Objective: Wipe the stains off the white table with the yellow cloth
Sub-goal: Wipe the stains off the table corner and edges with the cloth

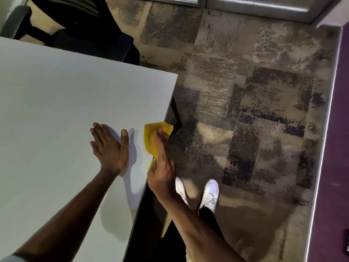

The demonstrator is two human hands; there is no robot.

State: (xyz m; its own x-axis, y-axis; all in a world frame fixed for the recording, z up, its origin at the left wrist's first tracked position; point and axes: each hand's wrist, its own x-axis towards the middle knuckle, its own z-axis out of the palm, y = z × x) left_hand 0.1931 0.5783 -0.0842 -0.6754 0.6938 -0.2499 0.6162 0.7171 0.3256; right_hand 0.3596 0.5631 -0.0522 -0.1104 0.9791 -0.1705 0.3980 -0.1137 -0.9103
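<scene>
The white table (66, 95) fills the left half of the head view, its right edge running down the middle. A yellow cloth (151, 137) lies crumpled at that right edge, partly hanging over it. My right hand (162, 163) presses flat on the cloth, fingers stretched along it and covering its lower part. My left hand (109, 146) rests flat on the tabletop just left of the cloth, fingers spread, holding nothing. No stain shows on the visible surface.
A dark office chair (81, 29) stands behind the table's far edge. Patchy grey-brown carpet (245, 91) covers the floor to the right. My white shoes (209, 193) stand beside the table edge. A purple wall (338, 148) borders the right side.
</scene>
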